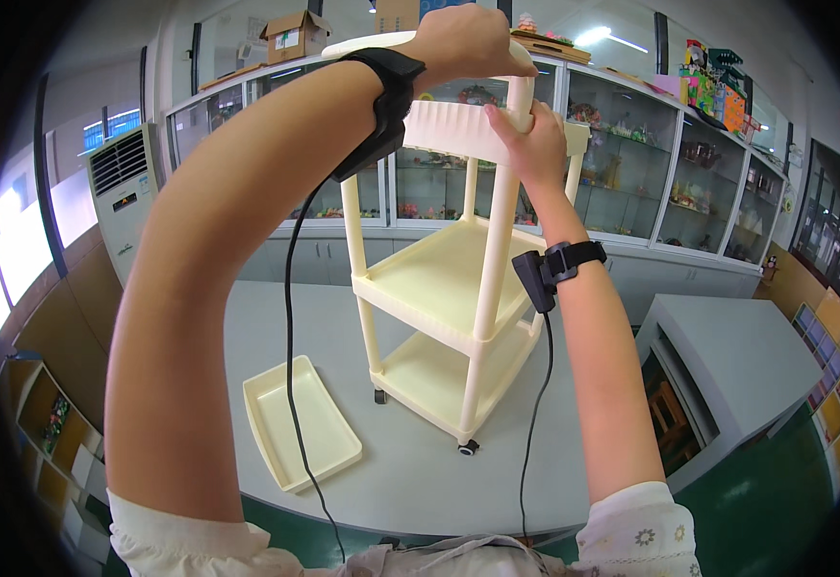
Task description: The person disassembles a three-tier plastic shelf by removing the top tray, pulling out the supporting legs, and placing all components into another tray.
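A cream plastic rolling cart (434, 287) with several tiers and small casters stands upright on a grey table (420, 481). My left hand (463, 43) reaches across the top and is closed over the cart's handle (367, 43) where it meets the near corner post. Just below, my right hand (535, 146) wraps round that post beside the top tier, thumb on the near side. A loose cream tray (328, 438) lies on the table left of the cart. Each wrist wears a black strapped device with a cord hanging down.
Glass-fronted display cabinets (622, 159) line the back wall, with a cardboard box (295, 38) on top. A white air conditioner (124, 188) stands at the left. To the right is a grey open-fronted desk (737, 356). Shelves (54, 423) stand at the far left.
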The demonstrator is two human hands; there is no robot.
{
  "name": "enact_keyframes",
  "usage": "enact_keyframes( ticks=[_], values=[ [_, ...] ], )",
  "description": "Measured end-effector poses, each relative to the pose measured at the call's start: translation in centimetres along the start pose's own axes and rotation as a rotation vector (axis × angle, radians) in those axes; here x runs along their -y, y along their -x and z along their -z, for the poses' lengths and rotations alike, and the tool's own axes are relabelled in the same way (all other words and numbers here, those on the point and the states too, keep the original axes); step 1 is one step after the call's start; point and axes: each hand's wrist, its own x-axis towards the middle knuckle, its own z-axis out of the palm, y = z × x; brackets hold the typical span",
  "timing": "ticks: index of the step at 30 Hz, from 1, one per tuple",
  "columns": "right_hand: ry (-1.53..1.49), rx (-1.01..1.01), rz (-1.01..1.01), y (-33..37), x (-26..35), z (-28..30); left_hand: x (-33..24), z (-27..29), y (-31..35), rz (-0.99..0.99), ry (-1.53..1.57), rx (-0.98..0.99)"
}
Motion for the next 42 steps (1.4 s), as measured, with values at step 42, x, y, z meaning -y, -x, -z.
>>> enact_keyframes(
  ticks=[42],
  values=[
    [0.522,0.082,0.213,-0.7,1.3,-0.2,21.2,12.7,22.9,0.190,0.170,-0.076]
  ],
)
